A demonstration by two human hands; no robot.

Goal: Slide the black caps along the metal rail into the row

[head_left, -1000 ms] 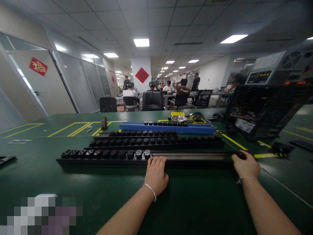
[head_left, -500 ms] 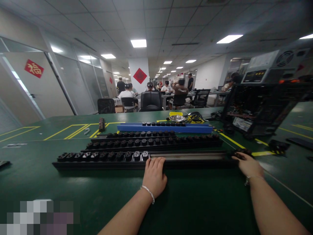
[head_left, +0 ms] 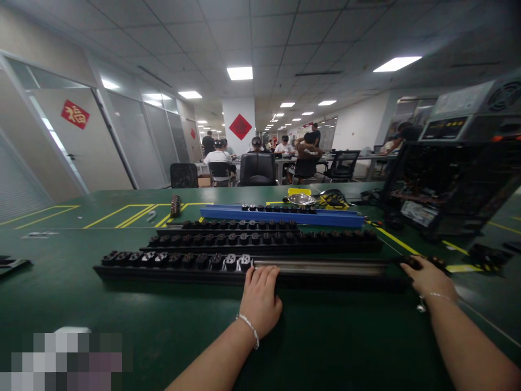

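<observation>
A long black rail (head_left: 325, 270) lies across the green table in front of me, its left half filled with several socket modules (head_left: 179, 259). My left hand (head_left: 260, 298) rests on the rail's near edge at its middle, fingers together and curled over the rim beside the last white-faced module (head_left: 244, 262). My right hand (head_left: 427, 277) is at the rail's right end, fingers closed on a small dark part (head_left: 415, 263) there; what it is I cannot make out.
Two more black rails (head_left: 260, 241) full of modules and a blue rail (head_left: 280, 214) lie behind. An open computer case (head_left: 451, 184) stands at the right. A metal dish (head_left: 300, 199), cables and a loose module block (head_left: 175, 205) sit further back. People sit at far desks.
My right hand has slid a little rightward past the rail's end. My left hand has stayed on the rail's middle. The view has shifted slightly.
</observation>
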